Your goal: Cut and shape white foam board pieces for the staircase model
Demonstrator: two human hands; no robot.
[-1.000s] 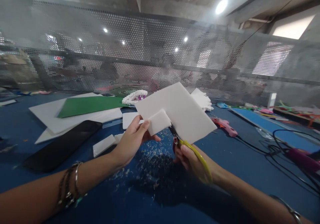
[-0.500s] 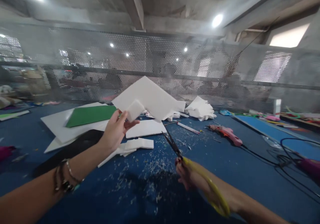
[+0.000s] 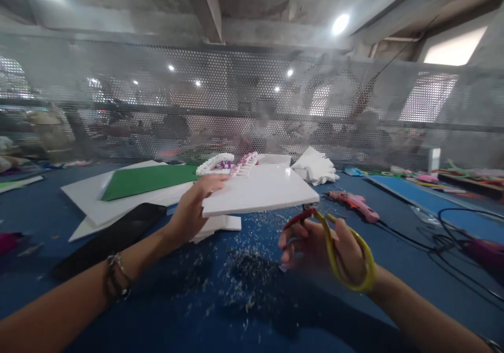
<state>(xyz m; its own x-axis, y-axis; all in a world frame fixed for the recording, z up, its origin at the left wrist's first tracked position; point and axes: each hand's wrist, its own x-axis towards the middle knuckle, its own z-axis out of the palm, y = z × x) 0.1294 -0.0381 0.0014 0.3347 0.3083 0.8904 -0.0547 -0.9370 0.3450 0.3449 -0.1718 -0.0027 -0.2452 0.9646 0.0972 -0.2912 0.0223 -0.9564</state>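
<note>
My left hand (image 3: 197, 200) grips a white foam board (image 3: 262, 187) by its left edge and holds it nearly level above the table. My right hand (image 3: 325, 245) is closed around scissors (image 3: 366, 258) with one yellow and one red handle. The scissors are at the board's right front corner, their blades hidden by the board. Small white foam strips (image 3: 226, 222) lie below the board. Behind it are a white, knobbly curved piece (image 3: 214, 164) with purple bits and a row of pink-and-white pieces (image 3: 247, 165).
On the left lie a green sheet (image 3: 149, 181), larger white sheets (image 3: 84, 195) and a black phone-like slab (image 3: 114, 240). To the right are a pink glue gun (image 3: 356, 206) with its cord and a blue board (image 3: 417, 200). Crumpled white sheets (image 3: 315, 166) sit behind. White scraps litter the blue table (image 3: 165, 311).
A tilted white sheet and small square were in my left hand; it now holds a level white board. The scissors moved right and up to the board, and their blades went out of sight.
</note>
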